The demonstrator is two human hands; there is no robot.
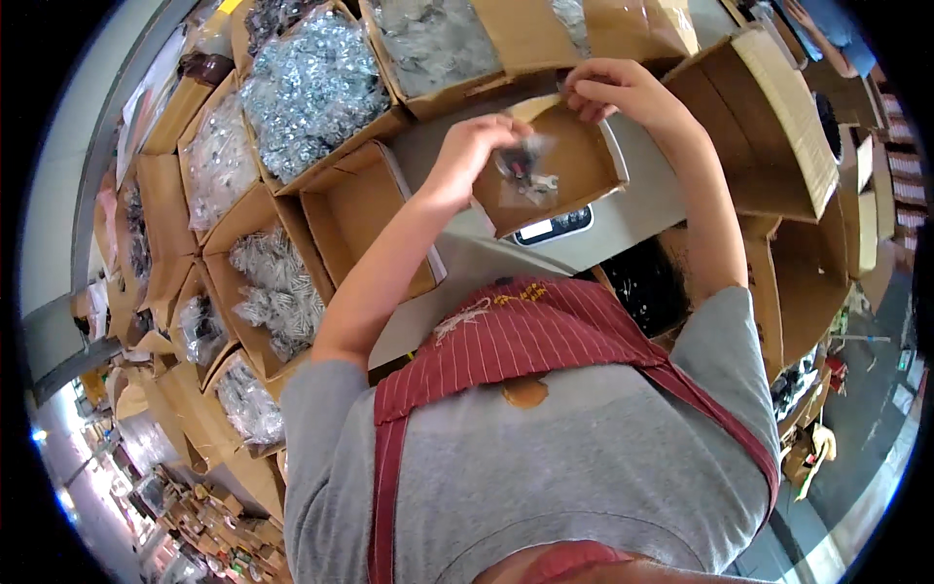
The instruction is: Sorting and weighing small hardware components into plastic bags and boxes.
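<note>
A shallow cardboard tray (584, 161) rests on a digital scale (559, 228) in front of me. My left hand (477, 151) reaches over the tray's left side with its fingers closed on a small clear plastic bag (525, 161) of dark and metal parts, blurred by motion. Below that bag, another clear bag with a metal piece (542, 187) shows against the tray's bottom. At the tray's far right corner, my right hand (613, 90) has its fingers curled together. Whatever those fingers pinch is too small or hidden to name.
An open cardboard box (365, 204) stands left of the tray. Beyond it are boxes of bagged bluish metal parts (316, 97) and bagged grey parts (277, 292). A large open carton (769, 127) stands to the right, near a dark-lined box (642, 282). Another person's arm (817, 39) shows at the far right.
</note>
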